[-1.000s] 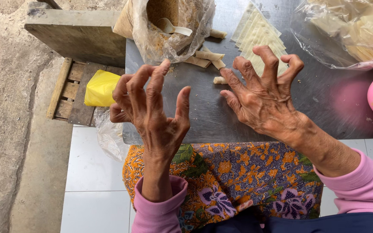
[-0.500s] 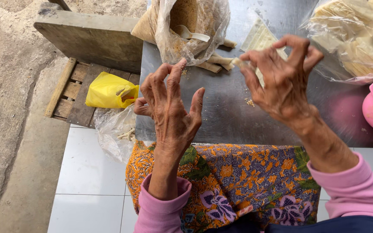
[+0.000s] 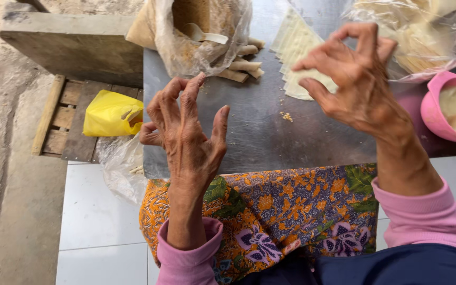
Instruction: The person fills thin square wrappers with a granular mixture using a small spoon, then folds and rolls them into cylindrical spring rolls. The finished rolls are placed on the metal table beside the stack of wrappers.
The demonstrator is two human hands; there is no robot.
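Both raised over the metal table (image 3: pixel 259 132): left hand (image 3: pixel 186 132) splayed, empty; right hand (image 3: pixel 352 79) half-curled, empty.

Your left hand (image 3: pixel 188 134) is raised with its back toward you, wrist bent up from a pink sleeve cuff, fingers (image 3: pixel 191 95) spread and curled like claws, holding nothing. Your right hand (image 3: pixel 352 82) hovers higher and farther out, fingers bent inward with thumb and forefinger tips nearly meeting, the forearm angling down to its pink cuff.
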